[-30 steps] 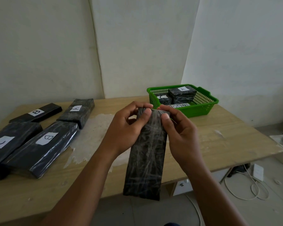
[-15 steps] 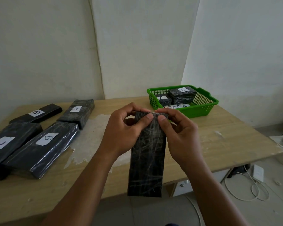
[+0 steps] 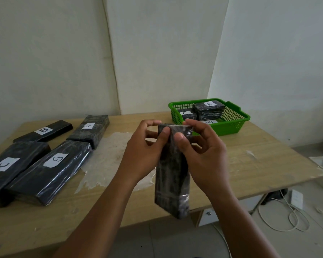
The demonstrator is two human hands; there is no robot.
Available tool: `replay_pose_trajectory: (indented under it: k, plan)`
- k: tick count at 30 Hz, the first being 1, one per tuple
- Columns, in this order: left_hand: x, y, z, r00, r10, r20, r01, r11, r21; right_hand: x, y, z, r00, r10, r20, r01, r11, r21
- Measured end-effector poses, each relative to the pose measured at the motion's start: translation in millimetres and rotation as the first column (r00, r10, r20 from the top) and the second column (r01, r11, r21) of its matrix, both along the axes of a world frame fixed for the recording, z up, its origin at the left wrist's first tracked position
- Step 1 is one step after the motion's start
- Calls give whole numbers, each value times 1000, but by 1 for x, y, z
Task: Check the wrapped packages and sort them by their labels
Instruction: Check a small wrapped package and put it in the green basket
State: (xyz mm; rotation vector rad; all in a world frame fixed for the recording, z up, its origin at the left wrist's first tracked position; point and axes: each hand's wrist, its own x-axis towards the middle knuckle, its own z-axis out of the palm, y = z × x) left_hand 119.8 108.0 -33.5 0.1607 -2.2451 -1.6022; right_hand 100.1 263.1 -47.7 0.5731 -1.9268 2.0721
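— Packages first: how many wrapped ones do you count?

— Eight that I can make out. One black wrapped package (image 3: 172, 170) is held up over the near edge of the wooden table (image 3: 250, 164), standing roughly upright with its lower end hanging past the table edge. No label shows on the face turned to the camera.

— Who has it?

— Both hands. The left hand (image 3: 144, 151) grips its upper left side, thumb across the front. The right hand (image 3: 201, 153) grips the upper right side, thumb pressed on the front and fingers curled over the top edge.

— And the other seven?

— Four lie flat on the left part of the table: a thin B package (image 3: 43, 131) at the back, an A package (image 3: 89, 130) just right of it, a C package (image 3: 11, 164) at the left edge, and a big B package (image 3: 48, 170) beside that, touching along their long sides. Three sit in the green basket (image 3: 233, 123) at the far right: two stacked ones, the top marked A (image 3: 209, 107), and one marked C (image 3: 186, 115) beside them.

— Anything else in the basket?

— One white slip (image 3: 210, 122) with writing, too small to read.

— Off the table?

— White cables (image 3: 280, 218) looped on the floor at the right.
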Motion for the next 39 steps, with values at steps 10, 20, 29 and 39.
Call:
replay_pose_trajectory:
  k: [10, 20, 29, 39]
  plan:
    - [9, 0, 4, 922, -356, 150, 337, 931, 141, -19, 1, 6, 991, -132, -30, 134, 990, 39]
    - [8, -16, 5, 845, -508, 169, 419, 824, 382, -29, 8, -2, 985, 28, 168, -38, 998, 54]
    - [-5, -13, -4, 952, -278, 126, 217, 907, 360, -36, 4, -4, 945, -33, 326, 14, 998, 60]
    - [-38, -23, -20, 998, 38, 50, -59, 852, 520, -56, 26, -5, 927, 7, 374, -100, 968, 230]
